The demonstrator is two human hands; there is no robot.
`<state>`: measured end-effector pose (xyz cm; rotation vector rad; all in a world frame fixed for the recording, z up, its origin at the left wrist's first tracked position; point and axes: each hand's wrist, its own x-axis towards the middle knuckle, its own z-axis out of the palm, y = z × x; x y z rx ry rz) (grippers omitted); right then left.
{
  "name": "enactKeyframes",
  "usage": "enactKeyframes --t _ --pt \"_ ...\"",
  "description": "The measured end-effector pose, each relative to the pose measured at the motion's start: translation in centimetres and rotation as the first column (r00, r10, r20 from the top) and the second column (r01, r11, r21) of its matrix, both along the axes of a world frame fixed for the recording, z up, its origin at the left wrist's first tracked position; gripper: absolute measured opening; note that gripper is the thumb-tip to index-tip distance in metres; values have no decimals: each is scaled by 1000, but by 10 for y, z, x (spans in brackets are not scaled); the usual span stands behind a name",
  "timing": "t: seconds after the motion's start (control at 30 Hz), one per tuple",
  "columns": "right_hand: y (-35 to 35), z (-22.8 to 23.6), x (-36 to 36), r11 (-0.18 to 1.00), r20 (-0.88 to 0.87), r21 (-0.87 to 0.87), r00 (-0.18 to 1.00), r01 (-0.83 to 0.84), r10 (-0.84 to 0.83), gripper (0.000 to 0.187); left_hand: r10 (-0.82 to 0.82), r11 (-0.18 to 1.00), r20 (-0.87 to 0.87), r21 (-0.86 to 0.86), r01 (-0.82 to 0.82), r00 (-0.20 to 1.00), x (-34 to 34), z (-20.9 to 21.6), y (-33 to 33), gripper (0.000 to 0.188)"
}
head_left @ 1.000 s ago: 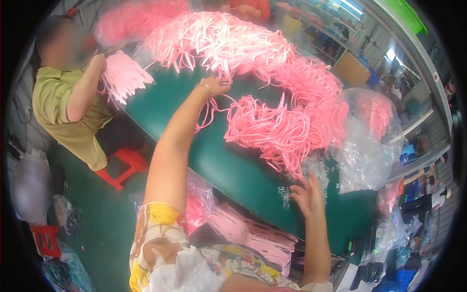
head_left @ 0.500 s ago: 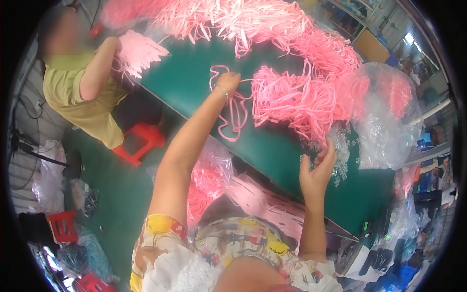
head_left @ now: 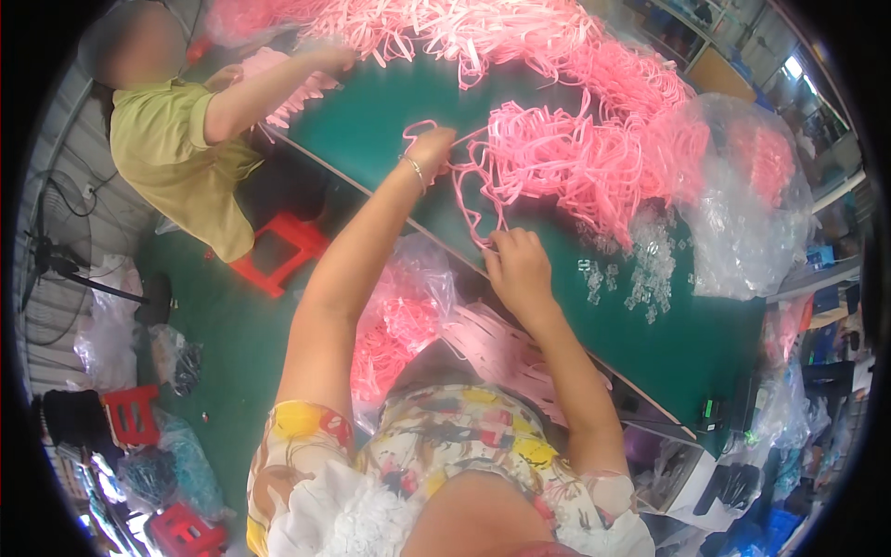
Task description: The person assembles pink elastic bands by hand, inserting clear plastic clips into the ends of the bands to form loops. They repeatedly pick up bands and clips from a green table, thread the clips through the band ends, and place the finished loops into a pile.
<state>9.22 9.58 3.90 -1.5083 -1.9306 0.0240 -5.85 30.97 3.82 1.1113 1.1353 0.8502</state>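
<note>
Above the green table, my left hand [head_left: 431, 156] is closed round a thin pink strap [head_left: 461, 197], part of which loops out beyond the fingers. The strap hangs down toward my right hand [head_left: 522, 269], whose thumb and fingers pinch its lower part near the table's front edge. Whether a small piece is also between those fingertips is hidden. Just right of my left hand lies a tangled heap of pink straps [head_left: 566, 162], and a strand runs from it to that hand. Small clear plastic pieces [head_left: 652, 269], apparently buckles, are scattered right of my right hand.
A long bank of pink straps [head_left: 464, 28] covers the table's far side. A clear plastic bag [head_left: 733, 251] stands at the right. Another person [head_left: 176, 158] works at the left, by a red stool [head_left: 283, 251]. Bagged pink straps [head_left: 399, 325] lie below the table edge.
My right hand has moved left from the clear pieces to the strap and closed on it. My left hand still holds the strap. The other person's arm has stretched out over the table.
</note>
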Motion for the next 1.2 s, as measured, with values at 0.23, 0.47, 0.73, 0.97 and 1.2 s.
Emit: enactKeyframes --t 0.23,0.47,0.73,0.97,1.2 --pt "-8 3 21 1000 87 -18 996 7 -5 17 48 985 259 145 -88 965 -63 16 -57 28" --pt "-33 24 21 994 18 105 1000 22 -24 34 27 929 188 357 -94 982 -52 36 -181 28" --pt "-112 4 1 939 -682 -194 727 -284 79 32 -262 937 355 318 147 897 25 33 -285 35" --pt "-169 -12 24 919 -762 -326 637 -220 -118 11 -569 789 -56 244 564 821 4 58 -302 47" --pt "-200 -23 26 942 -647 -258 763 -214 -4 11 -118 302 -755 592 747 645 14 52 -319 39"
